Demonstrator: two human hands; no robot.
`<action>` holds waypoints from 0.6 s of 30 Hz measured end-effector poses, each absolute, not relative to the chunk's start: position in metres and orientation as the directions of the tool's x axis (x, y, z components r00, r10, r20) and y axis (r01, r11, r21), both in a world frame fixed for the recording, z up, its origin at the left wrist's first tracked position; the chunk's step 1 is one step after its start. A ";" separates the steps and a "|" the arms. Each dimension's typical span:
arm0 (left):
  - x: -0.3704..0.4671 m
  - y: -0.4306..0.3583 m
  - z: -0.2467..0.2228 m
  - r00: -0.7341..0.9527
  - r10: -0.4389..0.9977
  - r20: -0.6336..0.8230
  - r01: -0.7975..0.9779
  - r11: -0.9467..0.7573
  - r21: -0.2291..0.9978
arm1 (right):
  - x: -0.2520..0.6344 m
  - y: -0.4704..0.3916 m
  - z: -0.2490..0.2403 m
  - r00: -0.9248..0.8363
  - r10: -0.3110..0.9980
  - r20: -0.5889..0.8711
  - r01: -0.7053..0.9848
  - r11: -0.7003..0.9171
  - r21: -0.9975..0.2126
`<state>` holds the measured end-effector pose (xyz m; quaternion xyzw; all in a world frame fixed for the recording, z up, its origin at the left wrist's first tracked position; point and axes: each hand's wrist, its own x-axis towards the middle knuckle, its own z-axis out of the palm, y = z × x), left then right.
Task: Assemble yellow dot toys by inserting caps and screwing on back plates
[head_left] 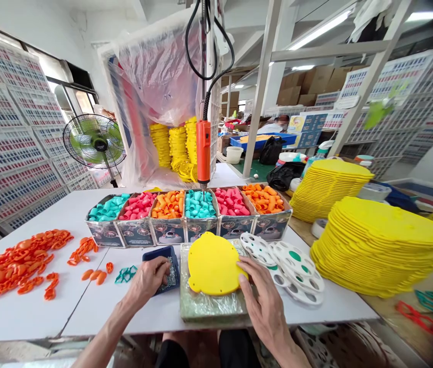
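My left hand (148, 277) is over a small dark blue tray (175, 255) of loose screws (171, 278). Its fingers are pinched together at the screws, and what lies between the fingertips is hidden. A flat, rounded yellow plastic plate (213, 263) with small holes near its edge lies on a plastic-wrapped block (201, 309). My right hand (264, 296) has its fingers stretched out, the fingertips touching the plate's right edge. White discs with round holes (296, 271) overlap beside the block. Above hangs an orange electric screwdriver (203, 151), its bit pointing down.
Boxes (168, 232) of teal, pink and orange pieces line the back. Orange parts (17, 260) and teal links (126, 274) lie at the left. Tall stacks of yellow plates (377, 250) stand at the right. A fan (99, 143) and stacked crates (9, 148) are behind.
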<state>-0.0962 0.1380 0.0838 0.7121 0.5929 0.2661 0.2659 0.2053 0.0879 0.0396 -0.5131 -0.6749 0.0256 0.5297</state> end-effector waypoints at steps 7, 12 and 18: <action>-0.087 0.130 0.084 0.148 0.988 0.044 0.496 -0.113 0.861 | 0.205 0.089 0.038 0.084 0.721 0.688 0.671 0.469 -0.574; -0.082 0.121 0.084 0.165 0.985 0.042 0.404 -0.106 0.909 | 0.206 0.089 0.037 0.085 0.726 0.683 0.674 0.462 -0.576; -0.075 0.108 0.086 0.176 0.983 0.047 0.346 -0.106 0.932 | 0.205 0.088 0.039 0.087 0.723 0.686 0.680 0.461 -0.571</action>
